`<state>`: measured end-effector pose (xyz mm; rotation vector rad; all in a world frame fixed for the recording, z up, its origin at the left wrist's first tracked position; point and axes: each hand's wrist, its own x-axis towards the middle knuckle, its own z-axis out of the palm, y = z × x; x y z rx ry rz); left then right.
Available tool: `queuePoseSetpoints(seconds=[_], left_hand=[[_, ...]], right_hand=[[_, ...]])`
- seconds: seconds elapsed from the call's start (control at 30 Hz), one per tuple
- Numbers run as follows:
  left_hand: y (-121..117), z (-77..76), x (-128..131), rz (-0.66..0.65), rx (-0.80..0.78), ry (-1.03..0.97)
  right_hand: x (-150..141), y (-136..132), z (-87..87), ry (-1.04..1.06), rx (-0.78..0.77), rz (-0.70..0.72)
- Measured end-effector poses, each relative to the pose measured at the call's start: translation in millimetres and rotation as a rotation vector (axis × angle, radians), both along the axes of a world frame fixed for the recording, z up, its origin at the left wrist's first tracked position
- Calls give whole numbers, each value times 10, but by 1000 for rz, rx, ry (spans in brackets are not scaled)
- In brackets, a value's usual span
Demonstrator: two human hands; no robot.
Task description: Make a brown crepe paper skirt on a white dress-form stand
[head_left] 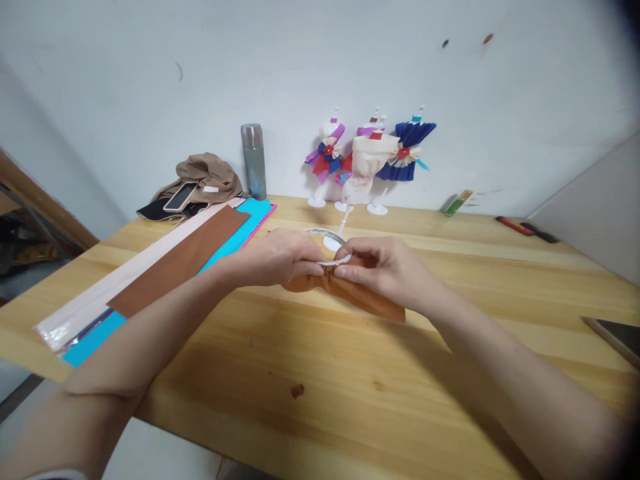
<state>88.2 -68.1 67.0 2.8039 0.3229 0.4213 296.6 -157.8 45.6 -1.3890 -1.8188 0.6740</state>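
Observation:
Both hands meet over the middle of the table. My left hand [287, 257] is closed, its thumb and fingers pinching gathered brown crepe paper [377, 301] and the edge of a thin pale ring [330, 233] that looks like a roll of tape. From the other side, my right hand [383, 267] pinches the same paper beside the ring. The paper bunches between the two thumbs and fans out flat beneath my right hand. Just behind the ring is a white stand [344, 223] with a round base. The fingers hide part of the ring.
Crepe paper sheets [180, 260] lie at left. Behind them are a bundled cloth [210, 175], a phone [181, 197] and a flask [254, 163]. Small dressed stands [377, 160] line the wall. A green tube [458, 203], a red-and-black tool [525, 228] and a dark flat object [615, 337] are at right.

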Motion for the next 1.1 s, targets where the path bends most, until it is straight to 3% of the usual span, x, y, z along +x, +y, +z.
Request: queuePoseSetpoints(seconds=[0.1, 0.17, 0.3, 0.37, 0.43, 0.5, 0.6, 0.73, 0.9, 0.97, 1.03, 1.1], left_hand=[[56, 50, -45, 44, -51, -219], [121, 62, -74, 153, -116, -394], [339, -75, -81, 310, -494, -622], [437, -204, -49, 296, -749, -629], [461, -324, 1, 197, -995, -486], [379, -400, 59, 124, -1126, -333], [114, -417, 146, 90, -1102, -177], [-188, -370, 236, 184, -1095, -273], [-113, -274, 189, 181, -968, -198], [4, -162, 79, 103, -897, 11], [101, -3, -71, -69, -846, 317], [138, 163, -216, -218, -912, 428]], right_hand=[[19, 27, 8, 174, -64, -85], [21, 34, 31, 327, -123, -148], [21, 25, 92, 604, -187, -257], [31, 27, 106, 695, -183, -300], [46, 37, 102, 745, -174, -321], [60, 49, 87, 756, -171, -331], [76, 56, 65, 722, -175, -321], [105, 66, 45, 690, -148, -338], [149, 98, 27, 657, -84, -389], [150, 97, 35, 644, -75, -391], [137, 87, 48, 609, -77, -386], [110, 75, 51, 544, -74, -368]])
